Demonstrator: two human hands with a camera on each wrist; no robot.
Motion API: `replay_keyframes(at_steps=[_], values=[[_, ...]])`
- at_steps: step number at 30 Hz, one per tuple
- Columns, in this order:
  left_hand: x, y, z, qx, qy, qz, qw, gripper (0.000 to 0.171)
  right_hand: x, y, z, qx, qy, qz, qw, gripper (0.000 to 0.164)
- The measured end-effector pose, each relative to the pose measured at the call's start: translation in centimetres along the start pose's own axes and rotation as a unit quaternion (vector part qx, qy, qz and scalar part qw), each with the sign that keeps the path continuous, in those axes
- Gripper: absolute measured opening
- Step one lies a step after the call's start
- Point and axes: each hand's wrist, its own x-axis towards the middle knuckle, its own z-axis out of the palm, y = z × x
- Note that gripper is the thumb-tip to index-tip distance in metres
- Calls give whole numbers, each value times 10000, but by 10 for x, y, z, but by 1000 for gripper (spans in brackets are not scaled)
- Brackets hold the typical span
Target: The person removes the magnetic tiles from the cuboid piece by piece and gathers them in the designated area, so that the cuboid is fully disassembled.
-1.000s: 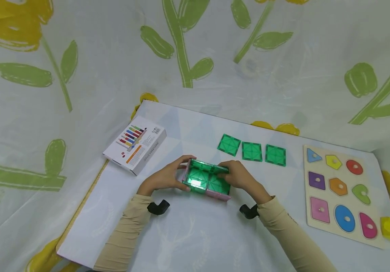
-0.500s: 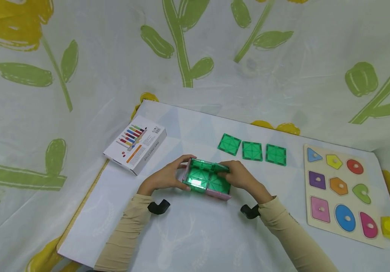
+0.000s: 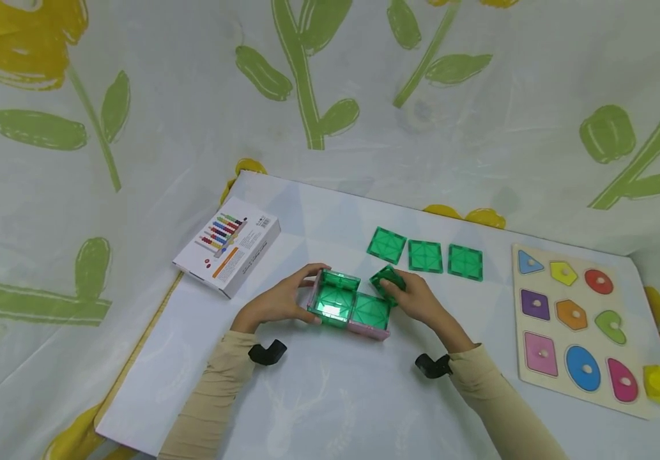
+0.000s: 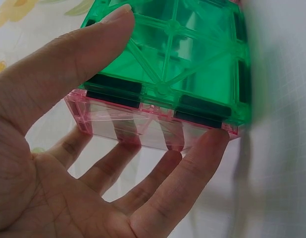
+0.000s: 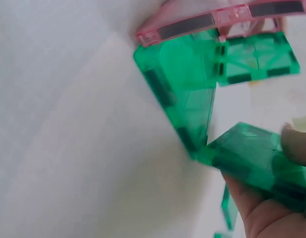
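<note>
Green tile (image 5: 248,148) pinched in the right hand (image 3: 416,298), left hand (image 3: 275,300) gripping the box (image 3: 335,306) — from here, I fear a bump could knock loose those walls (image 3: 341,281).

A white sheet (image 3: 180,128) hangs behind the table (image 3: 306,399) and along its left side, printed with yellow blooms (image 3: 25,48) and green stems (image 3: 303,83) (loose, brushy strokes). The pale tabletop carries a faint deer's head (image 3: 280,425); its left edge (image 3: 137,348) shows tan. Light falls soft and even, with dim shadows.
</note>
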Motion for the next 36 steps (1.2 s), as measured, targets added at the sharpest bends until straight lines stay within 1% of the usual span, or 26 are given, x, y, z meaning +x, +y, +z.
replay_keyframes(at_steps=[2, 4, 7, 10, 12, 15, 18, 22, 24, 26, 29, 32, 36], values=[[-1, 0, 1, -30, 8, -30, 10000, 103, -4, 6, -1, 209, 142, 167, 9995, 35], [-1, -1, 1, -43, 6, 18, 10000, 103, -10, 12, -2, 564, 214, 371, 9975, 40], [0, -2, 1, -80, 4, 47, 10000, 104, -21, 20, -5, 1127, 360, 817, 9896, 46], [-1, -2, 2, -80, -23, 77, 9999, 104, -33, 27, -11, 1515, 593, 1413, 9765, 51], [-1, -2, 2, -78, -30, 50, 10000, 104, -41, 33, -18, 1637, 830, 1785, 9667, 53], [-1, -2, 2, -49, -41, 117, 9999, 103, -52, 43, -28, 1769, 1201, 2216, 9514, 53], [-1, -3, 1, -46, -34, 130, 9999, 103, -61, 54, -38, 1961, 1569, 2480, 9357, 56], [-1, -5, 1, -72, -16, 82, 9999, 103, -67, 68, -46, 1916, 2134, 2710, 9189, 56], [-1, -5, 1, -80, -12, 86, 9999, 103, -68, 75, -48, 1867, 2331, 2832, 9114, 57], [-1, -6, 1, -80, -10, 76, 9999, 103, -68, 81, -49, 1816, 2417, 2935, 9069, 58], [-1, -6, 1, -78, -6, 74, 9999, 103, -68, 87, -50, 1849, 2392, 3014, 9043, 60], [-1, -6, 1, -77, -22, 75, 9999, 102, -67, 90, -51, 1754, 2390, 3011, 9063, 61], [-1, -5, 1, -74, -20, 77, 9999, 102, -65, 92, -53, 1404, 2443, 3007, 9111, 63]])
